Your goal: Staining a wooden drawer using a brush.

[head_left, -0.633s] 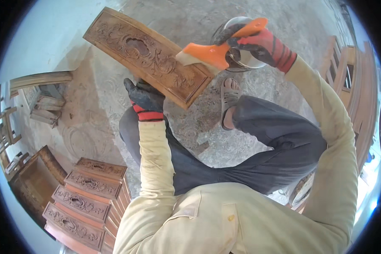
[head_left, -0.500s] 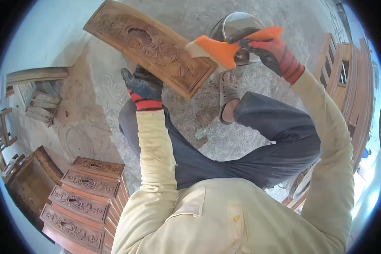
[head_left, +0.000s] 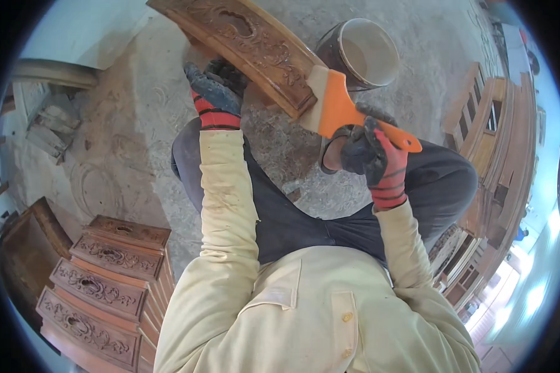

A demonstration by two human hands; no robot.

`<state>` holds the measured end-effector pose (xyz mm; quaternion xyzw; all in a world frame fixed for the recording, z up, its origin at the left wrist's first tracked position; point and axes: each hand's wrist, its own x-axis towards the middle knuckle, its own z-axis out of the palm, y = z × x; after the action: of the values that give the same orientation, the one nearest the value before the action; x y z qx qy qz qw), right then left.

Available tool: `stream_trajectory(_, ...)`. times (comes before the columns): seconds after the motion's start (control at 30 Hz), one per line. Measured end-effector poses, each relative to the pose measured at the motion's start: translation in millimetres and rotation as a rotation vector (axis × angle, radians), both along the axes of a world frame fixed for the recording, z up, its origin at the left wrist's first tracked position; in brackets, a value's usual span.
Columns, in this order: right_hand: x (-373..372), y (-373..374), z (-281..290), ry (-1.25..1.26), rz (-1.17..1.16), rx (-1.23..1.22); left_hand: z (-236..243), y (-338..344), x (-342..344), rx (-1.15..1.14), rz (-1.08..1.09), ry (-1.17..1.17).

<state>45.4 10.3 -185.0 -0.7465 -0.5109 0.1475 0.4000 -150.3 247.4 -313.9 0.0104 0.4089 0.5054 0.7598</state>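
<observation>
Swung nearer since the earlier frame, the right hand [head_left: 379, 149] in the head view is closed round the orange brush [head_left: 339, 109], whose pale bristles [head_left: 317, 96] sit at the near right end of the carved wooden panel [head_left: 255, 46], left of the bucket [head_left: 330, 55]. Half curled, the left hand [head_left: 214, 90] is at the panel's near underside, its grip hidden. Brushing the panel seems the step; another stroke would call for keeping it steady.

Stacked carved drawers [head_left: 92, 287] and a stained floor [head_left: 121, 194] show a furniture workshop.
</observation>
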Motion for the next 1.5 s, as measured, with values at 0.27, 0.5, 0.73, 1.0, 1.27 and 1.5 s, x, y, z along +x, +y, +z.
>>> stream_trajectory(0.27, -20, 27, 63, 0.576, 0.147, -0.308, 16, 13, -60, 0.117, 0.231, -0.048)
stream_trajectory(0.5, -74, 130, 99, -0.624, 1.320, -0.304, 33, -3, -110, 0.057, 0.585, -0.073)
stream_trajectory(0.73, -125, 261, 61, -1.004, 1.549, -0.095, 74, -54, -131, 0.160, 0.727, -0.127)
stream_trajectory(1.0, -203, 405, 62, -1.355, 1.245, -0.117, 106, -85, -134, 0.287, 0.798, -0.118)
stream_trajectory(1.27, -172, 387, 51, -1.510, 1.295, 0.101, 100, -79, -130, 0.282, 0.799, 0.046)
stream_trajectory(1.5, -116, 293, 82, -0.979, 1.704, -0.077, 74, -65, -112, 0.178, 0.747, -0.059)
